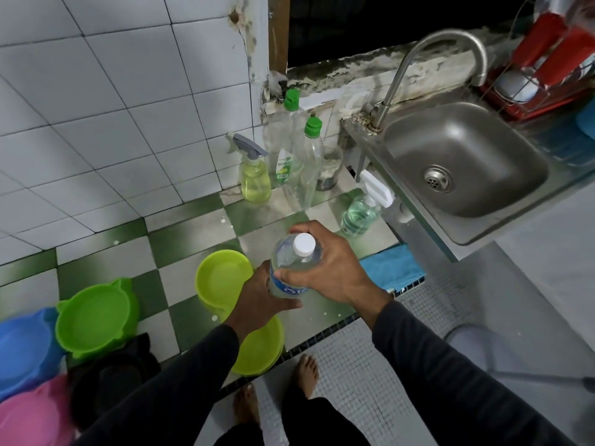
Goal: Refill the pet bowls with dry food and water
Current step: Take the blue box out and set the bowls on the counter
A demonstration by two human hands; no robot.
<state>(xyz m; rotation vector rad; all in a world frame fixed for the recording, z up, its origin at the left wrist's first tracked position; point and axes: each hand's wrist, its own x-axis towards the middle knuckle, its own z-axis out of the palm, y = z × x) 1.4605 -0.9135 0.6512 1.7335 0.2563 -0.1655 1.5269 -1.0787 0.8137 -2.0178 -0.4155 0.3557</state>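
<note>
A clear water bottle (291, 259) with a white cap (304, 244) on it is upright in front of me, above the floor. My left hand (257, 297) grips its lower body from the left. My right hand (325, 265) wraps its shoulder just below the cap. On the green-and-white tiled floor below stand a yellow-green round bowl (220, 275) and a second one (260, 352) partly hidden by my left arm. Further left are a green eared bowl (95, 318), a blue bowl (24, 347) and a pink bowl (32, 416).
A steel sink (463, 162) with a curved tap (450, 49) juts out at the right. Spray and dish-soap bottles (289, 149) crowd the wall corner. A blue cloth (391, 268) lies under the sink edge. A black cloth (109, 375) lies by the bowls. My bare feet (304, 375) stand on grey mosaic.
</note>
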